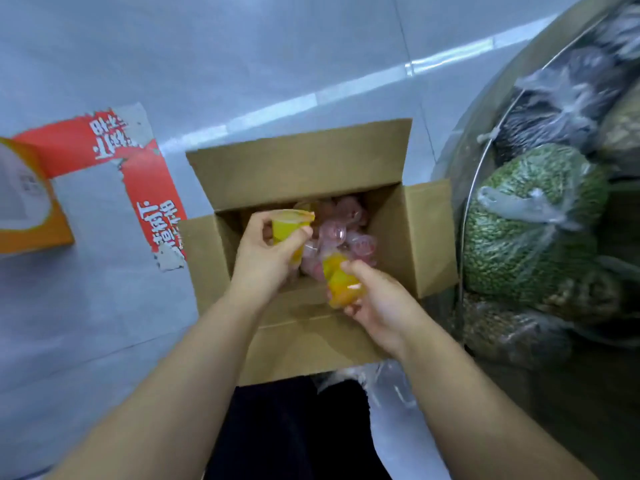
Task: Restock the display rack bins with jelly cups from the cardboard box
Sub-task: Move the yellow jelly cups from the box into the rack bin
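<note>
An open cardboard box (287,174) stands on the floor in front of me, flaps spread. Several pink jelly cups (349,233) lie inside it. My left hand (266,258) grips a yellow jelly cup (289,225) over the box's left side. My right hand (377,303) holds another yellow jelly cup (341,282) above the box's near edge. The display rack (491,109) curves along the right side; its bins for jelly cups are not visible.
Clear bags of green beans (530,223) and dark grains (554,112) fill the rack at right. A torn red floor sticker (149,181) and an orange-and-white box (27,202) lie on the grey floor at left. A crumpled clear plastic bag (388,386) lies near my legs.
</note>
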### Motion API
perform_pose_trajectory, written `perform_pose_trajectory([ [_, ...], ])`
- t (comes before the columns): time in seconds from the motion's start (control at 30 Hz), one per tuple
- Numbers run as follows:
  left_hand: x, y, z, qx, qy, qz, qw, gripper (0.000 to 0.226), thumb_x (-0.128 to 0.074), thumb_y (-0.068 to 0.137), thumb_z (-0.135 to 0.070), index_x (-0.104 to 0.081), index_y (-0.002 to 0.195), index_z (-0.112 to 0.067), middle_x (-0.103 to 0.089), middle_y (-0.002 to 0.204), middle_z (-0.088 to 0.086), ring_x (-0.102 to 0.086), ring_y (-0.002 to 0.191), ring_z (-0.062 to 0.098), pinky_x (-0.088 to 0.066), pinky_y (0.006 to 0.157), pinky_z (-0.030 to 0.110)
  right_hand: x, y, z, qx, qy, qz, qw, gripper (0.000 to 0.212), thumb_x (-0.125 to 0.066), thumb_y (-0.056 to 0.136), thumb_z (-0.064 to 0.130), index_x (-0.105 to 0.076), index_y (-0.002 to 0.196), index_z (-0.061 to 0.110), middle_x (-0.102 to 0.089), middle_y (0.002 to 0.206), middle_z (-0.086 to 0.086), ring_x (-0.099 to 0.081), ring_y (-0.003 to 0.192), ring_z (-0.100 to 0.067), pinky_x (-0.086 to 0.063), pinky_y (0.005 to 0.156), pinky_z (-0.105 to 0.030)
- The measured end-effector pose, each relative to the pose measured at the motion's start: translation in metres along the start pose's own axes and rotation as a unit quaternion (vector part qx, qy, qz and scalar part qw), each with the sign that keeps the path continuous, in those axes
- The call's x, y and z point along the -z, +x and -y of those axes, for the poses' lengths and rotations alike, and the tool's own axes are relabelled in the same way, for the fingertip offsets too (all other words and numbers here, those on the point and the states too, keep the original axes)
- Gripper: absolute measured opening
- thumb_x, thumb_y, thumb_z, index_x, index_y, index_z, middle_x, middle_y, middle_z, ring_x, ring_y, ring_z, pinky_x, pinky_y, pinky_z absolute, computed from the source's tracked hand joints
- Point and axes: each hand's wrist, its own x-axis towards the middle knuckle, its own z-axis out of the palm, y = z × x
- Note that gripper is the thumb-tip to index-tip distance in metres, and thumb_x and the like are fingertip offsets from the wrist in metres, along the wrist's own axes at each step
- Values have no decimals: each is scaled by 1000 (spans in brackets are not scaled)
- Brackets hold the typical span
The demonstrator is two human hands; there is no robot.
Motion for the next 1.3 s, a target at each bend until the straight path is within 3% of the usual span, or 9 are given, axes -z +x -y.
perform_pose_trajectory([
  [0.13, 39, -97, -88, -39, -16, 35, 998, 31, -77, 72, -19, -58, 95, -26, -69, 81, -21, -62, 76, -4, -47, 65, 15, -19, -129, 28, -2, 162, 43, 986, 27, -59, 83, 25, -58, 108, 16, -60, 87, -7, -59, 71, -18, -46, 63, -27],
  [0.3, 38, -211, -241, -157, -7, 144, 977, 40, -72, 65, -26, -52, 99, -22, -70, 82, -20, -62, 68, -6, -48, 59, 10, -26, -299, 95, 236, 68, -46, 968, 27, -66, 79, 1, -54, 96, 17, -64, 87, 3, -60, 76, -9, -50, 70, -28],
  [0.47, 13, -312, -364, -275, 21, 271, 922, 39, -72, 69, -25, -49, 100, -25, -69, 89, -15, -63, 75, 0, -48, 61, 13, -4, -454, 141, 428, -119, -203, 873, 40, -74, 69, 15, -52, 100, 28, -62, 97, 7, -59, 83, -7, -47, 76, -23],
  [0.6, -19, -380, -415, -336, 31, 374, 864, 32, -69, 73, -18, -50, 98, -23, -68, 85, -20, -62, 78, -5, -45, 66, 10, 27, -543, 139, 489, -138, -341, 791, 47, -70, 65, 35, -44, 104, 36, -55, 85, 18, -53, 71, 0, -43, 64, -15],
  [0.77, -72, -449, -441, -392, 74, 468, 788, 34, -70, 70, -24, -53, 98, -30, -67, 85, -25, -61, 79, -7, -46, 69, 11, 78, -622, 118, 531, -113, -484, 687, 47, -70, 68, 32, -48, 108, 37, -48, 96, 22, -47, 93, 11, -33, 76, -1],
  [0.87, -109, -482, -447, -417, 99, 506, 749, 40, -72, 69, -22, -54, 103, -33, -68, 93, -20, -63, 86, -3, -47, 75, 14, 114, -658, 103, 522, -89, -488, 693, 58, -74, 66, 38, -45, 115, 42, -55, 105, 24, -49, 103, 10, -37, 87, -8],
  [1.0, -153, -517, -453, -462, 123, 529, 701, 45, -73, 67, -36, -54, 106, -47, -67, 103, -19, -63, 96, -1, -45, 79, 10, 166, -686, 85, 481, -49, -535, 693, 55, -71, 58, 48, -42, 104, 44, -54, 101, 37, -56, 87, 9, -41, 69, -8],
  [1.1, -176, -531, -451, -463, 142, 542, 687, 42, -74, 64, -41, -57, 102, -43, -68, 101, -16, -64, 93, 1, -44, 75, 7, 204, -694, 76, 466, -7, -564, 681, 45, -74, 64, 37, -47, 99, 44, -59, 96, 25, -59, 73, 1, -46, 66, -23],
  [1.3, -208, -536, -442, -444, 200, 544, 684, 46, -74, 57, -54, -57, 98, -44, -67, 102, -12, -64, 93, 3, -47, 80, 22, 251, -685, 91, 424, -106, -607, 664, 50, -73, 69, 27, -48, 113, 31, -55, 111, 14, -51, 104, -6, -38, 80, -19],
])
